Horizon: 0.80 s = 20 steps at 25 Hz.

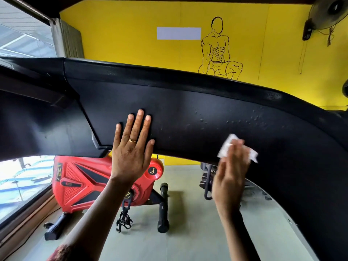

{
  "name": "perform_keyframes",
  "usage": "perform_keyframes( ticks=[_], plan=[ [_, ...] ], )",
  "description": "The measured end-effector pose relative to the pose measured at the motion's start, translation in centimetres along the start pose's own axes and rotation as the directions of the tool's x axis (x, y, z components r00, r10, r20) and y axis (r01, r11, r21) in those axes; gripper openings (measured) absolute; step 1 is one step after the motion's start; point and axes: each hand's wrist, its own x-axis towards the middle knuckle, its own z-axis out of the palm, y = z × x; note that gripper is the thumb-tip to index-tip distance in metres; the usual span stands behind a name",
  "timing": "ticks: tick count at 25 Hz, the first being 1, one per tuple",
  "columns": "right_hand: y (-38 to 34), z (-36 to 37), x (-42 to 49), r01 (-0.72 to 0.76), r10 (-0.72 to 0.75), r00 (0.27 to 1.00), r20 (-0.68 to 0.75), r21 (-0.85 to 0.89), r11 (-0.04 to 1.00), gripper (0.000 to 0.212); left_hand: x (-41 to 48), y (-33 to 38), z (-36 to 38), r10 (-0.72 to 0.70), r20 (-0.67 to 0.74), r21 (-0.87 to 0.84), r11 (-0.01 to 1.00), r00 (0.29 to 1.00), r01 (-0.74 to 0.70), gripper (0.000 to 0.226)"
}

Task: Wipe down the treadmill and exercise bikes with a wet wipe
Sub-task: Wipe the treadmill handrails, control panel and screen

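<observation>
A wide black treadmill panel [188, 110] arches across the middle of the view, with wet droplets on its right part. My left hand [131, 147] lies flat on the panel, fingers spread, holding nothing. My right hand [230, 174] presses a crumpled white wet wipe [226, 146] against the lower right of the panel; the hand looks blurred by motion. Below the panel stands a red exercise bike [79, 181] with black feet.
A second black machine's frame [207, 185] shows on the grey floor [188, 232] under the panel. A window [18, 185] runs along the left. The yellow wall [131, 34] behind carries a drawn figure, and a fan [327, 12] hangs top right.
</observation>
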Motion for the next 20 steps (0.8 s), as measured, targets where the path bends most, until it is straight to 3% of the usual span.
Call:
perform_keyframes(
  ticks=[2, 3, 5, 6, 8, 12, 14, 16, 18, 20],
  plan=[
    [-1.0, 0.5, -0.2, -0.178, 0.179, 0.981, -0.073, 0.016, 0.984, 0.045, -0.1, 0.2, 0.0, -0.014, 0.003, -0.002, 1.000, 1.000, 0.014, 0.055],
    [-3.1, 1.3, -0.5, -0.142, 0.143, 0.989, -0.045, 0.023, 0.990, 0.046, -0.1, 0.2, 0.0, -0.019, 0.004, -0.003, 1.000, 1.000, 0.019, 0.055],
    [-7.8, 2.8, -1.5, 0.107, -0.117, 0.986, 0.122, 0.084, 0.991, 0.045, 0.0, 0.2, 0.0, -0.016, 0.013, -0.013, 1.000, 1.000, 0.016, 0.055],
    [-9.2, 3.1, -1.8, 0.227, -0.247, 0.948, 0.200, 0.118, 0.967, 0.045, -0.1, 0.1, -0.1, -0.008, 0.019, -0.020, 1.000, 1.000, 0.008, 0.055],
    [-8.7, 2.9, -1.1, 0.324, -0.343, 0.901, 0.266, 0.115, 0.939, 0.043, -0.5, -0.4, -0.4, 0.001, 0.038, -0.031, 1.000, 0.999, 0.001, 0.056],
    [-5.4, 1.6, -2.1, 0.069, -0.071, 0.994, 0.086, 0.029, 0.997, 0.042, -2.9, -3.1, -1.7, -0.090, 0.079, -0.035, 0.995, 0.993, 0.093, 0.057],
    [-7.7, 2.9, -2.7, 0.107, -0.115, 0.986, 0.124, 0.065, 0.992, 0.043, -3.9, -4.4, -2.2, -0.180, 0.078, -0.055, 0.981, 0.981, 0.184, 0.059],
    [-11.7, 4.7, -2.8, 0.267, -0.294, 0.927, 0.231, 0.142, 0.953, 0.044, -4.6, -5.7, -2.5, -0.281, 0.077, -0.122, 0.950, 0.957, 0.289, 0.060],
    [-15.1, 6.5, -2.3, 0.431, -0.484, 0.821, 0.304, 0.225, 0.874, 0.044, -5.2, -7.6, -2.9, -0.381, 0.092, -0.179, 0.903, 0.920, 0.391, 0.060],
    [-17.6, 7.7, -1.7, 0.538, -0.598, 0.726, 0.341, 0.262, 0.802, 0.047, -5.7, -9.5, -3.4, -0.371, 0.129, -0.180, 0.903, 0.920, 0.389, 0.059]
  ],
)
